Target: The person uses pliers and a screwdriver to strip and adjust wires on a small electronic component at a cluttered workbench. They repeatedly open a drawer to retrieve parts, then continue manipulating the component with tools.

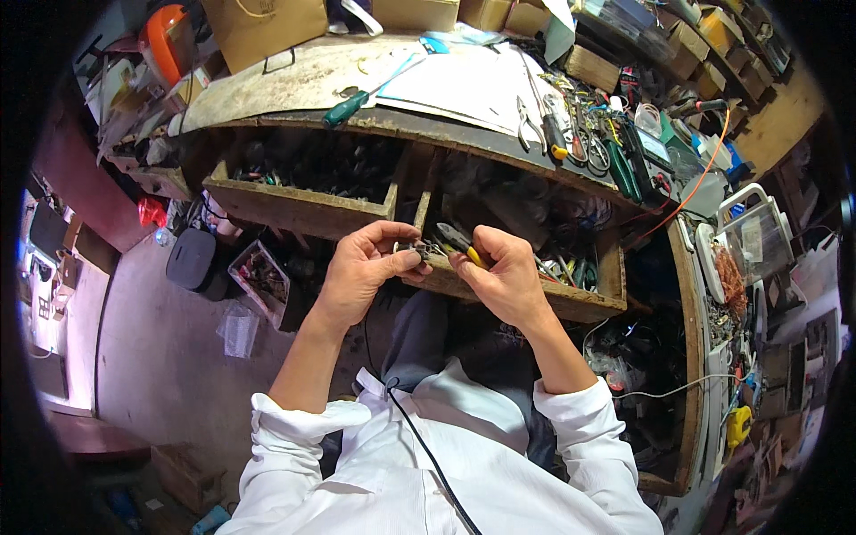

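Observation:
Over the front edge of an open wooden drawer (557, 299), both my hands are raised close together. My left hand (361, 266) pinches a small dark part (415, 250) with pale bits at its side; its kind is too small to make out. Around yellow-handled pliers (455, 235) my right hand (504, 278) is closed, with the grey jaws pointing up and left. A narrow gap separates the jaws from the part in my left fingers. Some of the pliers' handles are hidden by my right fingers.
On the bench above lie a green-handled screwdriver (346, 109), white paper sheets (455, 85), other pliers (531, 125) and a yellow-black screwdriver (555, 138). A second drawer (294, 203) stands out at left. A black cord (428, 437) runs down my shirt. A bin of scraps (265, 276) stands on the floor.

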Tool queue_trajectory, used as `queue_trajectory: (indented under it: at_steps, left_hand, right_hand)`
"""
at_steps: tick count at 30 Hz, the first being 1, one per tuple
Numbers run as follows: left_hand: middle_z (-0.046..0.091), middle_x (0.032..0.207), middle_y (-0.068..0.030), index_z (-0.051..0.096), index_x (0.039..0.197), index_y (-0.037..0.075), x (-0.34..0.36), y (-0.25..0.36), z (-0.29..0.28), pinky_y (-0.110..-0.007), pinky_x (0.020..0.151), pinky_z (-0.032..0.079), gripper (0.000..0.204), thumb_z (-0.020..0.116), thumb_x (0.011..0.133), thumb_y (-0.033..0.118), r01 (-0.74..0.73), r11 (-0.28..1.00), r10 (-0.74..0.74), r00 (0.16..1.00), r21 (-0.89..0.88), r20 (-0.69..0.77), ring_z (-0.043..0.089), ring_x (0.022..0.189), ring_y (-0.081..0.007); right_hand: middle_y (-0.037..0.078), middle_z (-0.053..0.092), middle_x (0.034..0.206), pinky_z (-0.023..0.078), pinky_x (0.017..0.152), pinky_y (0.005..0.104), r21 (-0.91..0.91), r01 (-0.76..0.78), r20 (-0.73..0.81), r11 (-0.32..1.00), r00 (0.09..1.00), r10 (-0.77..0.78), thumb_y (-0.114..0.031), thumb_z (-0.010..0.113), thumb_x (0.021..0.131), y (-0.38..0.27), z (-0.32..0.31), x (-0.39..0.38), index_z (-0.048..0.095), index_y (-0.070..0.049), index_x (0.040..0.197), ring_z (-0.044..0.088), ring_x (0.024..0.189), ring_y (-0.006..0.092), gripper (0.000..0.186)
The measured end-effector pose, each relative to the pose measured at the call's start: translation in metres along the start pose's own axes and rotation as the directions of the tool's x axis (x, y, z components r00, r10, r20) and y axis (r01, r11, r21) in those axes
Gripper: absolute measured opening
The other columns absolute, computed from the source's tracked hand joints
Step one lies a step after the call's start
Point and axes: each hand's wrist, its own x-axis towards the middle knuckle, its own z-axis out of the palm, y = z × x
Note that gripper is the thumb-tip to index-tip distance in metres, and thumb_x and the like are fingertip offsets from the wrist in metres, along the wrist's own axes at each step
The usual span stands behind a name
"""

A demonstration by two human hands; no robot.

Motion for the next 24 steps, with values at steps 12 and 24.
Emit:
queue_trajectory:
  at_steps: [12, 24]
  left_hand:
    - [0.070, 0.104, -0.0084, 0.062, 0.120, -0.002, -0.004, -0.001, -0.003, -0.026, 0.075, 0.059, 0.031, 0.073, 0.090, -0.001, -0.012, 0.971, 0.016, 1.000, 0.238, -0.014, 0.070, 0.085, -0.0129]
    - [0.068, 0.091, -0.0010, 0.065, 0.116, -0.001, -0.014, 0.004, -0.003, -0.022, 0.068, 0.054, 0.029, 0.074, 0.088, -0.001, 0.065, 0.882, -0.065, 0.998, 0.467, -0.015, 0.064, 0.077, -0.0057]
  right_hand:
    - [0.009, 0.056, 0.081, 0.049, 0.066, 0.0398, -0.580, 0.303, 0.141, 0.756, 0.952, -0.273, -0.011, 0.076, 0.067, -0.025, -0.002, -0.010, 0.057, -0.007, 0.077, 0.059, 0.076, 0.0272, 0.022]
    - [0.008, 0.056, 0.072, 0.052, 0.057, 0.0350, -0.681, 0.350, 0.192, 0.643, 0.933, -0.305, -0.010, 0.068, 0.075, -0.018, 0.008, -0.023, 0.058, -0.008, 0.073, 0.063, 0.068, 0.0223, 0.010]
